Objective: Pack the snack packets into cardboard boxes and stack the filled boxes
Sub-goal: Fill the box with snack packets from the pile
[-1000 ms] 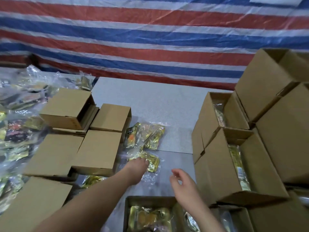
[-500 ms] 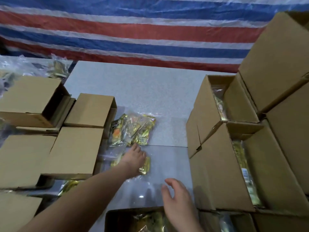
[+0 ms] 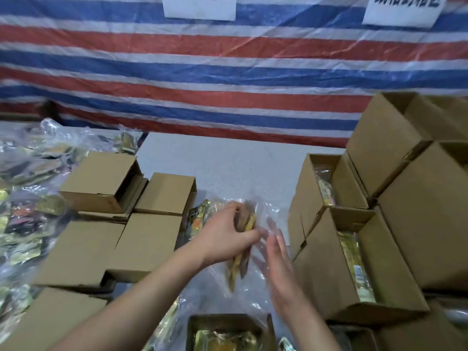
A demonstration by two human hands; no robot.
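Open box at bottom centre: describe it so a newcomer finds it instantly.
Start at the grey table and drop to the frame's bottom edge. The open box sits there between the person's forearms. Unlike the boxes beside it, it faces straight up, showing gold packets.

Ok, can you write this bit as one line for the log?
left hand: grips snack packet | right hand: open beside it | open box: below, part filled

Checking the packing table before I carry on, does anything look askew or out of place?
One box on the left pile lies on its side, its open end facing right, skewed on the boxes beneath. Nothing looks spilled or damaged.
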